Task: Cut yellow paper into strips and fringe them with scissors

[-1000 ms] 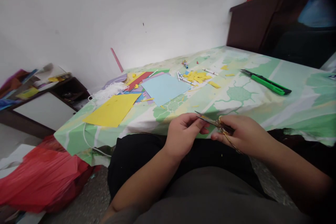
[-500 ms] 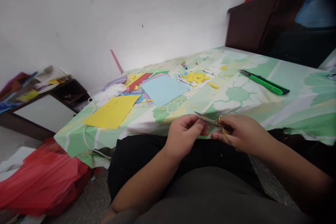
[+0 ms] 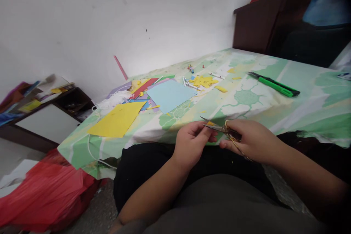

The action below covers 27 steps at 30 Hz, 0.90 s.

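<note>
Head view: at left, a yellow sheet (image 3: 116, 120) lies flat near the table edge, within reach. Left hand (image 3: 189, 144): thumb and fingertips pinched, apparently on a small yellow piece (image 3: 210, 123), presumably steadying it between the parted blades of the scissors (image 3: 222, 129). Right hand (image 3: 252, 140): fingers curled around the handles, seemingly for blade control. Further right, a green cutter (image 3: 276, 85) rests on the tablecloth (image 3: 309, 117), clear of both hands.
</note>
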Motion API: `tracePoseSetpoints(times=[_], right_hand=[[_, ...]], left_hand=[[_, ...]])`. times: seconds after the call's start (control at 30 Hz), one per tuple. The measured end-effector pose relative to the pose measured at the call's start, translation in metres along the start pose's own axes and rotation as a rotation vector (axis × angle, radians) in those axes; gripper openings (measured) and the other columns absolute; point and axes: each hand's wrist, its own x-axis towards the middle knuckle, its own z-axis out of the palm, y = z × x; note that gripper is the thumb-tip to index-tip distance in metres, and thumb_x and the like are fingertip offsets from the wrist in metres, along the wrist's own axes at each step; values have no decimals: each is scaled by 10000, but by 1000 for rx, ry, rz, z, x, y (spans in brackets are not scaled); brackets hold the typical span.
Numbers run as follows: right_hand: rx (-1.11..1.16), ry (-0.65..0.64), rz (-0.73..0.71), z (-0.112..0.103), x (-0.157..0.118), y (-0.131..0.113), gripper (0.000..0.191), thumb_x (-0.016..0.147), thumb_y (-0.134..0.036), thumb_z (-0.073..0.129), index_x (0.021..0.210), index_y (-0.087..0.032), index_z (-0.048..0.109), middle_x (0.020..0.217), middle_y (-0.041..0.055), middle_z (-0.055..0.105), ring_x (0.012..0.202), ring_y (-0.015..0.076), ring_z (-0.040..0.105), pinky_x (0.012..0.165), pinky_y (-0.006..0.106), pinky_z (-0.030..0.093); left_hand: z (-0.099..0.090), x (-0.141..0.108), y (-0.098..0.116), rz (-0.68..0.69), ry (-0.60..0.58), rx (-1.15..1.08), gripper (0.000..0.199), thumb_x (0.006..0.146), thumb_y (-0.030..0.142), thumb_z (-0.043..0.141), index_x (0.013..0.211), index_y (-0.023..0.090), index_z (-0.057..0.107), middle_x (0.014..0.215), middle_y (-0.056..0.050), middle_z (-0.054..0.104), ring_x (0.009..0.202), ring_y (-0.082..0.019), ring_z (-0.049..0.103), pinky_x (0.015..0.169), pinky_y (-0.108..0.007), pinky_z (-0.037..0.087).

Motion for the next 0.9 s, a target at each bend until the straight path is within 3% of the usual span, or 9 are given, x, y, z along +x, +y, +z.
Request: tracePoseSetpoints(times=[0.6, 0.9], right_hand=[[-20, 22, -17, 3, 0, 3, 453, 684, -625, 386, 588, -185, 430, 539, 4, 483, 499, 113, 389, 450, 215, 220], [-58, 39, -23, 3, 1, 4, 405, 698, -573, 419, 576, -186, 418, 523, 1, 484, 485, 108, 383, 440, 214, 209]], left_hand=[[-1, -2, -3, 31, 26, 3, 125, 694, 253, 554, 656, 147, 608, 583, 10, 611, 517, -73, 556, 538, -193, 454], [-2, -1, 0, 11, -15, -52, 112, 695, 224, 539, 655, 140, 602, 585, 3, 613, 528, -83, 558, 552, -206, 451]])
